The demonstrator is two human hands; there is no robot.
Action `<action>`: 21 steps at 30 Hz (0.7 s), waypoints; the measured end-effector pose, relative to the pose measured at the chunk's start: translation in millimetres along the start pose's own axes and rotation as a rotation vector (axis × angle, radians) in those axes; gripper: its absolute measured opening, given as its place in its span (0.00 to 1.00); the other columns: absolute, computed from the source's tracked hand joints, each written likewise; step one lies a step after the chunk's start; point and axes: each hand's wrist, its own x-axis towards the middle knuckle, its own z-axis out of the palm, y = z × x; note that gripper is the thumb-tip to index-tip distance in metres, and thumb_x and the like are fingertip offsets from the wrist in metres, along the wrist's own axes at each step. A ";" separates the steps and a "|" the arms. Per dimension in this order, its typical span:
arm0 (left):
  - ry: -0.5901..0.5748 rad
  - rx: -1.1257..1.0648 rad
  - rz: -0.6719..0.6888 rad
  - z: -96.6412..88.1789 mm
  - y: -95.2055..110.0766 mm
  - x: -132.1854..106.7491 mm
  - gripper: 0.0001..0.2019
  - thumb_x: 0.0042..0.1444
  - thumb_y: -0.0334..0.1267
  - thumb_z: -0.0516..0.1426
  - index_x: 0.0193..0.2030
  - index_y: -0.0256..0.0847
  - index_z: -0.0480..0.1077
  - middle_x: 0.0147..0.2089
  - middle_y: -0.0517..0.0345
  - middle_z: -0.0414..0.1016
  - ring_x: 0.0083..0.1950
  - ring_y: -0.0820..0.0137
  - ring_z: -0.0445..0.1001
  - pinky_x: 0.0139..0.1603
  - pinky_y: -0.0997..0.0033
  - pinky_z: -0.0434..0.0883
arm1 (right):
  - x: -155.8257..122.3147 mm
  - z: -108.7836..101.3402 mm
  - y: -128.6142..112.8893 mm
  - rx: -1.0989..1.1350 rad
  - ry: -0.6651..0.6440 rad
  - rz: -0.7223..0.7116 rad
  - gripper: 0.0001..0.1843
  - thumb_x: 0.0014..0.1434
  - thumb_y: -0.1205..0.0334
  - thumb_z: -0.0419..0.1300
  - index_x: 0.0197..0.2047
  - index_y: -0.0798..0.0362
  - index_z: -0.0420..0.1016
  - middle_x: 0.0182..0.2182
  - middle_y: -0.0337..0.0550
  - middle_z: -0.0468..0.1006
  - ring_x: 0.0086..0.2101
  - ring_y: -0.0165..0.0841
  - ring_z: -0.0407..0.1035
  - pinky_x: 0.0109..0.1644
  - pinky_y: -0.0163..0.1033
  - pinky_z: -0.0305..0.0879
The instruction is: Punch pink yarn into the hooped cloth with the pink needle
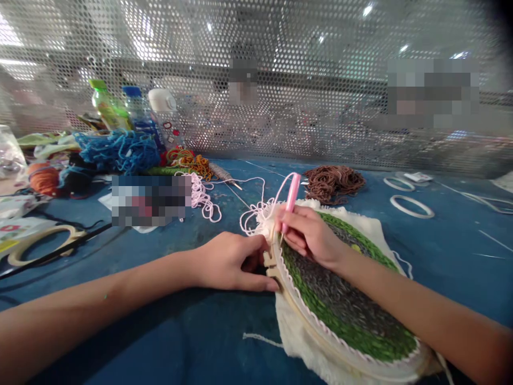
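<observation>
A round wooden embroidery hoop [320, 326] lies tilted on the table, stretching cream fabric [352, 224] worked with green and grey yarn [344, 305]. My left hand [232, 262] grips the hoop's edge beside its wooden clasp [270, 266]. My right hand [308, 232] rests on the upper part of the stitched area, holding a pink punch needle [293, 195] upright, with its tip near the hoop's rim. Pale pink yarn [256, 214] runs from the needle and lies in loose loops beside the hoop.
The blue tabletop [192, 321] holds brown yarn [333, 184], blue yarn [118, 152], orange yarn, bottles and a blurred object. Spare hoop rings [411, 206] lie at right, and scissors [60, 248] lie at left. A perforated metal screen [304, 69] stands behind.
</observation>
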 end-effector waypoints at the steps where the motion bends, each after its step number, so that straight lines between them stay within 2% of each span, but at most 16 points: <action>1: 0.004 0.007 0.006 0.4 -0.3 0.0 0.22 0.51 0.57 0.58 0.38 0.38 0.64 0.25 0.64 0.69 0.23 0.76 0.66 0.22 0.78 0.58 | 1.7 -1.6 0.3 0.085 0.026 -0.003 0.15 0.61 0.55 0.54 0.26 0.53 0.66 0.10 0.27 0.52 0.10 0.22 0.46 0.12 0.30 0.41; 5: 0.035 0.058 0.027 2.6 -1.4 0.7 0.25 0.49 0.61 0.58 0.38 0.39 0.64 0.25 0.65 0.69 0.22 0.76 0.66 0.21 0.78 0.57 | 4.6 -3.1 1.4 0.168 0.101 -0.051 0.14 0.61 0.56 0.55 0.26 0.53 0.66 0.09 0.27 0.53 0.09 0.21 0.48 0.12 0.28 0.41; 9: 0.102 0.192 0.069 8.9 -0.7 -1.5 0.23 0.50 0.60 0.57 0.36 0.39 0.64 0.22 0.65 0.68 0.19 0.76 0.65 0.19 0.76 0.55 | -0.9 3.5 -0.4 0.010 0.106 -0.093 0.14 0.60 0.56 0.57 0.26 0.53 0.65 0.11 0.27 0.56 0.11 0.21 0.49 0.13 0.30 0.43; 12: 0.175 0.339 0.115 15.7 -0.9 -4.1 0.22 0.49 0.60 0.56 0.33 0.40 0.64 0.21 0.63 0.68 0.18 0.73 0.65 0.19 0.74 0.56 | -6.8 8.6 -3.1 -0.319 -0.007 -0.134 0.13 0.60 0.58 0.57 0.25 0.54 0.68 0.15 0.31 0.61 0.16 0.23 0.56 0.20 0.31 0.52; 14: 0.212 0.399 0.128 18.9 -1.5 -4.7 0.22 0.49 0.60 0.55 0.31 0.40 0.64 0.20 0.62 0.69 0.17 0.72 0.66 0.19 0.73 0.57 | -8.4 9.3 -3.1 -0.444 -0.118 -0.135 0.13 0.59 0.60 0.59 0.25 0.55 0.70 0.17 0.35 0.65 0.21 0.24 0.60 0.25 0.32 0.57; 16: 0.222 0.408 0.142 19.9 -1.7 -4.4 0.21 0.49 0.59 0.55 0.31 0.40 0.64 0.19 0.62 0.68 0.17 0.72 0.66 0.18 0.72 0.57 | -7.1 7.1 -1.1 -0.325 -0.146 -0.094 0.13 0.59 0.59 0.58 0.25 0.55 0.69 0.16 0.33 0.63 0.19 0.24 0.58 0.22 0.31 0.55; 19: 0.218 0.365 0.160 18.0 -0.6 -3.4 0.20 0.49 0.57 0.57 0.33 0.40 0.64 0.19 0.65 0.67 0.17 0.73 0.65 0.18 0.73 0.56 | -2.0 1.1 2.9 0.027 -0.016 -0.058 0.15 0.61 0.54 0.55 0.26 0.53 0.66 0.12 0.27 0.54 0.12 0.21 0.48 0.14 0.29 0.43; 21: 0.212 0.336 0.164 16.2 0.6 -3.2 0.19 0.49 0.56 0.57 0.33 0.41 0.63 0.20 0.66 0.67 0.18 0.74 0.65 0.18 0.74 0.55 | 1.0 -1.7 4.1 0.136 0.058 -0.070 0.15 0.62 0.53 0.54 0.28 0.52 0.65 0.11 0.25 0.51 0.10 0.21 0.45 0.12 0.29 0.39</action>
